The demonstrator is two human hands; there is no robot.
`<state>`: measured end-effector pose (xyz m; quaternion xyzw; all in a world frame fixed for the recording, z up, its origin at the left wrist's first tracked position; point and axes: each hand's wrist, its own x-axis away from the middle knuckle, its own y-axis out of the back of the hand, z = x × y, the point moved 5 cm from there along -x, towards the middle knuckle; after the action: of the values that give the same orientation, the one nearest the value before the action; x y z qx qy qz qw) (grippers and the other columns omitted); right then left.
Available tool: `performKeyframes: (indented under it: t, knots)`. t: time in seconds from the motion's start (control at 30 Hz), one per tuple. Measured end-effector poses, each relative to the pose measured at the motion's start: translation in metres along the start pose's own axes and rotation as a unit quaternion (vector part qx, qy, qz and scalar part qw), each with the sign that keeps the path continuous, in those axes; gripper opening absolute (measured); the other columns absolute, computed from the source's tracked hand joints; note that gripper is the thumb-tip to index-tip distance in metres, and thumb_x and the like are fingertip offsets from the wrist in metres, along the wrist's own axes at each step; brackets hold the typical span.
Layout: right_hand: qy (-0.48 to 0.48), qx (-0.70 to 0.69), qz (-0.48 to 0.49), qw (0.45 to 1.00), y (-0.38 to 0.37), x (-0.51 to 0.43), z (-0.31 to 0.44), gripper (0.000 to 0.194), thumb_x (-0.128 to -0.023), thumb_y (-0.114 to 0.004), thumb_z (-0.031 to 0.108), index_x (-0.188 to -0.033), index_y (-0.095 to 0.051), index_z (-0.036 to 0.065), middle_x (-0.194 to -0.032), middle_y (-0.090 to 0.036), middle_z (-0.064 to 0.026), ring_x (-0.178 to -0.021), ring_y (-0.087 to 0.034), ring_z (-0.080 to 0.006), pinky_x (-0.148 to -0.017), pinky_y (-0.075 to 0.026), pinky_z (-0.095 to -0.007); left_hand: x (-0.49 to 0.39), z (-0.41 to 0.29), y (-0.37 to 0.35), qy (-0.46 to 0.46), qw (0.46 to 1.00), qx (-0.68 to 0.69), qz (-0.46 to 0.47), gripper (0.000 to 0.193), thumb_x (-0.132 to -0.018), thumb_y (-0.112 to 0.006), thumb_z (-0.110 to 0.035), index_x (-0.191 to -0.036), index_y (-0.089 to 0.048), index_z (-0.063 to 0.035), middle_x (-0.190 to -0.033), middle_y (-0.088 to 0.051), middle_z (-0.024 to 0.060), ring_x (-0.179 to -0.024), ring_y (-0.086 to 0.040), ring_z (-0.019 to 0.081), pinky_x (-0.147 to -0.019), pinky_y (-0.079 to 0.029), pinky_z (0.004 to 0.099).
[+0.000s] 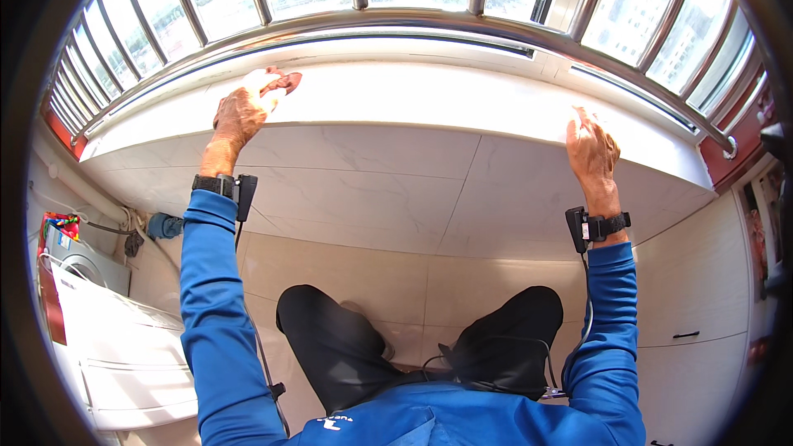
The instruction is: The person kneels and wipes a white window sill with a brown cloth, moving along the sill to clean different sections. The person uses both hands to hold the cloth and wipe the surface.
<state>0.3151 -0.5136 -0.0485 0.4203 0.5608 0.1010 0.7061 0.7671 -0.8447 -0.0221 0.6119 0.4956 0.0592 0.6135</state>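
A reddish-brown cloth (286, 83) is bunched in my left hand (243, 108), on the left part of a white windowsill (427, 93) in strong sun. Glare bleaches some of those fingers. Farther right, my right hand (593, 145) rests at the sill's front edge with nothing visible in it. Its thumb stands a little away from the fingers, whose tips are washed out by the light. Each wrist wears a black strap with a small device, the left device (246, 197) and the right device (577, 229), both trailing cables.
A curved metal railing (421, 18) with upright bars runs between the sill and the window. Below it is a tiled wall (359, 186). At left stand a washing machine (83, 263) and a white slatted surface (133, 378); at right, a pale cabinet (694, 297) with black handles.
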Motion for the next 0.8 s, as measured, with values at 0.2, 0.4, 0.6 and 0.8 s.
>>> performKeyframes:
  t: [0.2, 0.4, 0.6, 0.8]
  knots:
    - [-0.009, -0.023, -0.018, 1.0, -0.004, -0.001, -0.004, 0.036, -0.102, -0.051, 0.032, -0.118, -0.074, 0.008, -0.114, -0.075, -0.0141, -0.106, -0.069, -0.0352, -0.093, -0.056, -0.0459, 0.0, -0.134, -0.031, -0.132, 0.986, 0.084, 0.057, 0.04, -0.093, -0.067, -0.027, -0.129, -0.07, -0.0106, -0.135, -0.066, 0.0136, -0.119, -0.066, 0.0342, -0.104, -0.051, 0.0418]
    - [0.004, -0.005, -0.003, 1.0, 0.0, -0.002, -0.002, 0.034, -0.102, -0.053, 0.03, -0.117, -0.075, 0.009, -0.116, -0.075, -0.0131, -0.107, -0.07, -0.0356, -0.093, -0.057, -0.0445, 0.008, -0.208, -0.039, -0.202, 0.971, 0.126, 0.02, 0.034, -0.094, -0.067, -0.03, -0.12, -0.073, -0.0092, -0.122, -0.069, 0.0158, -0.11, -0.066, 0.0352, -0.098, -0.051, 0.0449]
    - [0.024, -0.011, -0.022, 0.999, 0.008, 0.0, 0.002, 0.034, -0.102, -0.053, 0.03, -0.115, -0.075, 0.008, -0.116, -0.075, -0.0136, -0.107, -0.07, -0.0363, -0.093, -0.057, -0.0448, 0.002, -0.148, -0.032, -0.17, 0.978, 0.115, 0.045, 0.035, -0.094, -0.068, -0.03, -0.122, -0.074, -0.0094, -0.125, -0.069, 0.0183, -0.111, -0.068, 0.0366, -0.098, -0.052, 0.0428]
    - [-0.016, -0.02, -0.015, 1.0, 0.001, 0.001, -0.005, 0.037, -0.102, -0.052, 0.033, -0.117, -0.075, 0.008, -0.117, -0.075, -0.0148, -0.108, -0.07, -0.0358, -0.095, -0.056, -0.0455, -0.002, -0.02, -0.002, 0.0, 0.996, 0.037, 0.078, 0.034, -0.095, -0.064, -0.014, -0.127, -0.07, -0.0035, -0.142, -0.063, 0.0167, -0.134, -0.059, 0.0319, -0.114, -0.046, 0.0368]
